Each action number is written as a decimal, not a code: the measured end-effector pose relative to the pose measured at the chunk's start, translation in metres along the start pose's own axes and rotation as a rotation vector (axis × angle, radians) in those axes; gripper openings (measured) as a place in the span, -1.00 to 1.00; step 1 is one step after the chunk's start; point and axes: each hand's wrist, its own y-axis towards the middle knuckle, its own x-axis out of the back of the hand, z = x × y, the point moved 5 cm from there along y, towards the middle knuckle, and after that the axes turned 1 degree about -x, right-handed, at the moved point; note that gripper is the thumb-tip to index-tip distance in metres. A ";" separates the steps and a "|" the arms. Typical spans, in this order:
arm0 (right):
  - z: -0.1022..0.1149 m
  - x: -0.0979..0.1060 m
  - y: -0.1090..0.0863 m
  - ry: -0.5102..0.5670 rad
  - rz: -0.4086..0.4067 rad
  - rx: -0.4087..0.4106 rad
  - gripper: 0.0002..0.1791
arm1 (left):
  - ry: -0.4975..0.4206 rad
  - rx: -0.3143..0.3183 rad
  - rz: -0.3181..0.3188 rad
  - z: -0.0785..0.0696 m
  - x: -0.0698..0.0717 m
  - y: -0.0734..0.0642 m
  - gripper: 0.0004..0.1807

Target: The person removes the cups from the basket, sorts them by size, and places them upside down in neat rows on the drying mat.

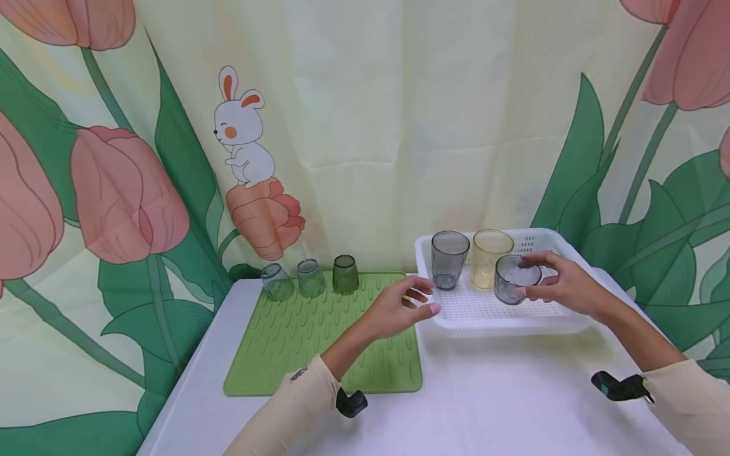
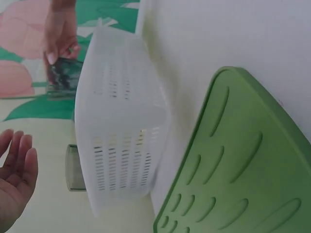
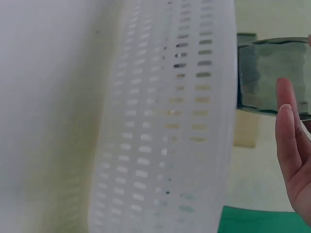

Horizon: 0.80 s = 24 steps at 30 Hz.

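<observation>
Right hand [image 1: 561,285]: grip pinches small grey glass [image 1: 507,288] above white basket [image 1: 502,324], counter's [image 1: 490,392] right rear corner. Left hand [image 1: 396,310]: grip slack, near basket's left edge. Basket contains tall grey glass [image 1: 449,253], yellow glass [image 1: 486,256].

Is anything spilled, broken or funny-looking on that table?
No, nothing stands out. Three small glasses stand in a row on the green mat, two taller glasses stand in the white basket, and the right hand grips a short glass. I see no spill or crack.

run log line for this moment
right hand: holds grey glass; left hand: empty, by white basket; basket: two taller glasses; green mat: three small glasses
</observation>
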 end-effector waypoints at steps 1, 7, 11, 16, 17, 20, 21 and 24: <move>0.007 -0.001 -0.003 0.015 0.002 0.009 -0.18 | -0.002 -0.010 -0.005 -0.001 0.000 0.000 -0.54; 0.043 -0.015 -0.017 0.079 0.001 0.110 -0.22 | 0.015 -0.068 -0.029 -0.009 0.000 -0.003 -0.47; 0.064 -0.030 -0.025 0.089 0.008 0.177 -0.21 | 0.030 -0.122 -0.031 -0.021 -0.001 -0.008 -0.41; 0.087 -0.053 -0.031 0.148 0.082 0.222 -0.21 | 0.069 -0.168 0.008 -0.035 -0.005 -0.015 -0.31; 0.090 -0.057 -0.032 0.166 0.100 0.228 -0.21 | 0.077 -0.178 0.017 -0.037 -0.006 -0.016 -0.29; 0.098 -0.067 -0.034 0.210 0.145 0.247 -0.22 | 0.111 -0.206 0.035 -0.042 -0.009 -0.020 -0.23; 0.101 -0.069 -0.034 0.220 0.157 0.253 -0.22 | 0.118 -0.212 0.037 -0.043 -0.010 -0.021 -0.21; 0.105 -0.076 -0.034 0.237 0.185 0.266 -0.23 | 0.136 -0.221 0.039 -0.044 -0.011 -0.023 -0.15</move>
